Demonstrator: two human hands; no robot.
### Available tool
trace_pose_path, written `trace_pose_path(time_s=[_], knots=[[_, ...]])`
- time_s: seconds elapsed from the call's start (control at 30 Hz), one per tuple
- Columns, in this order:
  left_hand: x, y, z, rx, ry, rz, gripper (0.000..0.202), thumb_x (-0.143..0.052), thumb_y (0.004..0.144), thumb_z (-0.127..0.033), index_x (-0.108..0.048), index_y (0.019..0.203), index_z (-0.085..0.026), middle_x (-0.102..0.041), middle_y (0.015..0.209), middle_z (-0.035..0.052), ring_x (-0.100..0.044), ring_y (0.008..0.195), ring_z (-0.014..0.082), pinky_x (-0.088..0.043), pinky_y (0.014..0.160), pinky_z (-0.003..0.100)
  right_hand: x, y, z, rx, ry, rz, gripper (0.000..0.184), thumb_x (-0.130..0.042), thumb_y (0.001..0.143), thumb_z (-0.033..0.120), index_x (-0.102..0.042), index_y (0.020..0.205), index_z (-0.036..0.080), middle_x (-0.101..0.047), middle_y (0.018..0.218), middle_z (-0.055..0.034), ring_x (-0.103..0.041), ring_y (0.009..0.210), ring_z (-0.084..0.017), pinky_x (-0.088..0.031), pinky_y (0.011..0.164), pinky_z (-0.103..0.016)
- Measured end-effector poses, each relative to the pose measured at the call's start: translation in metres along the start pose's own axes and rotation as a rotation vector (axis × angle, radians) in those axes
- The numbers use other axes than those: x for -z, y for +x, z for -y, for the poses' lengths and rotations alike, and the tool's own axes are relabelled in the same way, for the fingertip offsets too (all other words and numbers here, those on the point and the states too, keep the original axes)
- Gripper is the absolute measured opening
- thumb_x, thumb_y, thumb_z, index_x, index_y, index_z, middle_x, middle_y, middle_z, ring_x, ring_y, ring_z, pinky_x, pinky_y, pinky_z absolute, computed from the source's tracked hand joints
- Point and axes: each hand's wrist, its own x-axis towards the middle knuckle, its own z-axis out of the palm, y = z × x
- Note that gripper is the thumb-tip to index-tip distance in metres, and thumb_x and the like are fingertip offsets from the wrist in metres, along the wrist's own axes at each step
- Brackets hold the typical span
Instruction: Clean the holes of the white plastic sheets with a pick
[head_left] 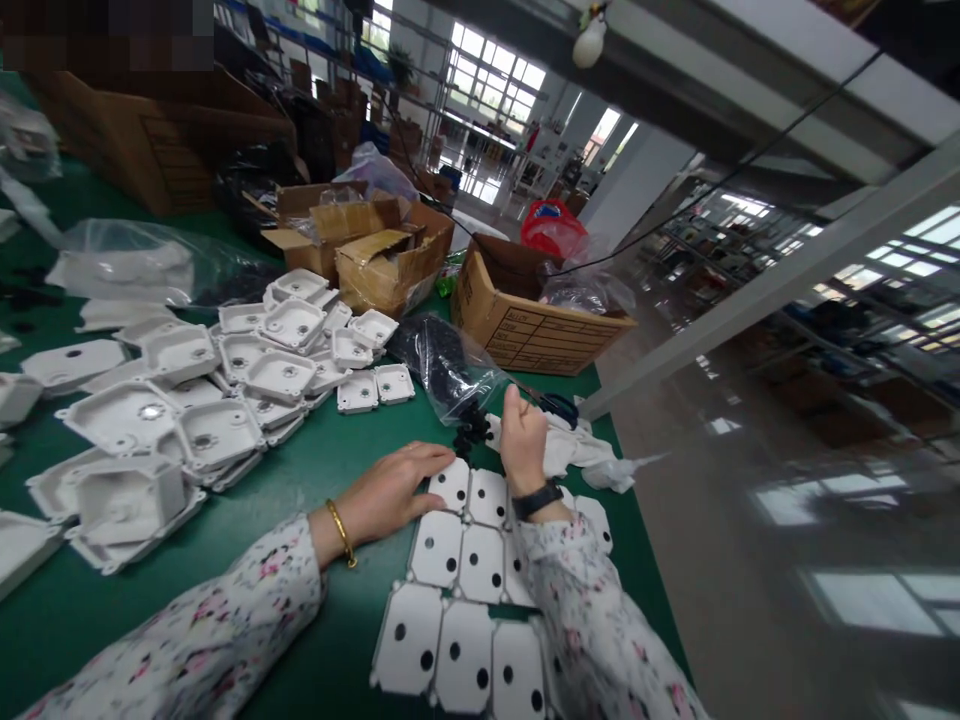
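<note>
Several white square covers [459, 560] with black holes lie flat in rows on the green table [315, 470] in front of me. My left hand [394, 490] rests flat, its fingertips on the far-left cover of the back row. My right hand [523, 440] is closed just beyond the covers, next to small black plugs [471, 432] spilling from a clear bag [450, 370]. Whether it pinches a plug I cannot tell. A gold bracelet sits on the left wrist, a black band on the right.
A heap of white plastic housings [225, 390] covers the table's left side. Open cardboard boxes [525, 310] stand at the far edge, with a red bag behind. Crumpled white plastic [592, 455] and scissors lie to the right, near the table's right edge.
</note>
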Motion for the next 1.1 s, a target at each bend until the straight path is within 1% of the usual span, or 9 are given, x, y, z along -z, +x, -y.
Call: trace_pose_path(time_s=[0.1, 0.2, 0.37, 0.53, 0.63, 0.73, 0.9, 1.0, 1.1], knots=[[0.0, 0.0, 0.002, -0.014, -0.008, 0.008, 0.048, -0.063, 0.082, -0.025, -0.048, 0.127, -0.021, -0.053, 0.127, 0.0067, -0.048, 0.118, 0.0206, -0.04, 0.101, 0.039, 0.026, 0.015, -0.002, 0.114, -0.211, 0.071, 0.024, -0.071, 0.068, 0.037, -0.055, 0.068, 0.02, -0.054, 0.079, -0.0048, -0.052, 0.082, -0.023, -0.042, 0.079, -0.036], [0.001, -0.001, 0.0, -0.049, 0.017, 0.016, 0.043, -0.056, 0.086, -0.026, -0.047, 0.128, -0.023, -0.05, 0.13, 0.0077, -0.047, 0.118, 0.0219, -0.041, 0.1, 0.042, 0.058, 0.0, 0.006, 0.205, -0.338, 0.19, 0.028, -0.068, 0.072, 0.032, -0.06, 0.095, 0.019, -0.053, 0.114, -0.011, -0.047, 0.11, -0.026, -0.037, 0.095, -0.04], [0.002, -0.002, -0.022, -0.25, 0.162, 0.023, 0.026, -0.043, 0.091, -0.021, -0.057, 0.112, -0.023, -0.05, 0.127, 0.0072, -0.042, 0.121, 0.023, -0.04, 0.101, 0.043, 0.136, -0.079, 0.008, 0.243, -0.449, 0.28, 0.014, -0.048, 0.09, 0.025, -0.061, 0.091, 0.022, -0.062, 0.096, -0.0079, -0.056, 0.095, -0.023, -0.045, 0.086, -0.041], [-0.009, -0.003, -0.039, -0.273, 0.276, 0.048, 0.024, -0.045, 0.091, -0.026, -0.058, 0.109, -0.019, -0.059, 0.112, 0.0068, -0.051, 0.11, 0.021, -0.045, 0.096, 0.037, 0.224, -0.168, -0.022, 0.189, -0.719, 0.104, 0.017, -0.047, 0.092, 0.026, -0.058, 0.104, 0.022, -0.057, 0.106, -0.0111, -0.053, 0.101, -0.026, -0.046, 0.085, -0.045], [-0.015, -0.003, -0.041, -0.266, 0.359, 0.019, 0.027, -0.044, 0.091, -0.031, -0.057, 0.111, -0.018, -0.06, 0.114, 0.0072, -0.05, 0.113, 0.0225, -0.045, 0.097, 0.037, 0.257, -0.203, -0.037, 0.143, -0.776, 0.078, 0.022, -0.046, 0.093, 0.029, -0.054, 0.113, 0.023, -0.055, 0.112, -0.0103, -0.051, 0.106, -0.027, -0.047, 0.086, -0.047], [-0.016, 0.0, -0.044, -0.256, 0.42, 0.012, 0.029, -0.042, 0.092, -0.032, -0.059, 0.109, -0.018, -0.061, 0.114, 0.0071, -0.053, 0.111, 0.0225, -0.046, 0.096, 0.037, 0.266, -0.219, -0.042, 0.136, -0.79, 0.117, 0.026, -0.045, 0.093, 0.031, -0.051, 0.118, 0.025, -0.052, 0.118, -0.0091, -0.048, 0.111, -0.027, -0.047, 0.087, -0.049], [-0.02, 0.001, -0.05, -0.251, 0.508, 0.022, 0.031, -0.037, 0.093, -0.029, -0.061, 0.108, -0.016, -0.062, 0.112, 0.0084, -0.055, 0.109, 0.0226, -0.047, 0.096, 0.04, 0.252, -0.225, -0.034, 0.157, -0.796, 0.207, 0.04, -0.042, 0.094, 0.037, -0.041, 0.131, 0.022, -0.036, 0.138, -0.0123, -0.038, 0.123, -0.032, -0.047, 0.09, -0.053], [-0.03, -0.013, -0.056, -0.213, 0.552, -0.038, 0.033, -0.038, 0.094, -0.028, -0.057, 0.117, -0.016, -0.055, 0.124, 0.0112, -0.049, 0.117, 0.0254, -0.045, 0.097, 0.043, 0.245, -0.225, -0.025, 0.243, -0.798, 0.278, 0.053, -0.042, 0.092, 0.044, -0.032, 0.138, 0.017, -0.021, 0.145, -0.0151, -0.03, 0.128, -0.037, -0.046, 0.09, -0.057], [-0.04, -0.032, -0.07, -0.19, 0.585, -0.044, 0.033, -0.041, 0.093, -0.028, -0.055, 0.121, -0.018, -0.048, 0.132, 0.0126, -0.045, 0.121, 0.0278, -0.046, 0.096, 0.044, 0.241, -0.224, -0.022, 0.332, -0.783, 0.364, 0.052, -0.043, 0.092, 0.045, -0.036, 0.135, 0.018, -0.021, 0.146, -0.0145, -0.028, 0.128, -0.039, -0.044, 0.091, -0.06]])
